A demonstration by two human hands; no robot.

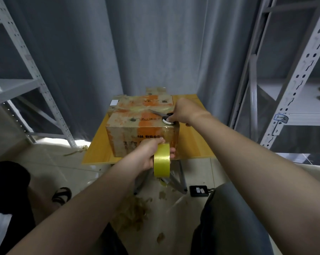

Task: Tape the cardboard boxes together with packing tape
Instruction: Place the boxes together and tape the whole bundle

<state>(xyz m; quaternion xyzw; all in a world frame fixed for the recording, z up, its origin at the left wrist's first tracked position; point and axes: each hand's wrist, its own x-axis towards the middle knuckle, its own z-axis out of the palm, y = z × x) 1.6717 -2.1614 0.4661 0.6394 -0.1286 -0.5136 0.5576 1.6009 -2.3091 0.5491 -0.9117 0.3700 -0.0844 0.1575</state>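
On small wooden table point(98, 151): cardboard boxes point(137, 124) butted together, top seam glossy with tape. Grips packing tape roll point(162, 161) upright in left hand point(146, 156), fingers curled round it, just before near box face, probably to hold strip taut. Reaches right hand point(184, 111) over box top, arm extended, fingers pinching scissors point(161, 115) handle, presumably for 1 cut.

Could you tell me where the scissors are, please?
Head view: the metal scissors rest atop the brown cardboard box, right side, held by the right hand.
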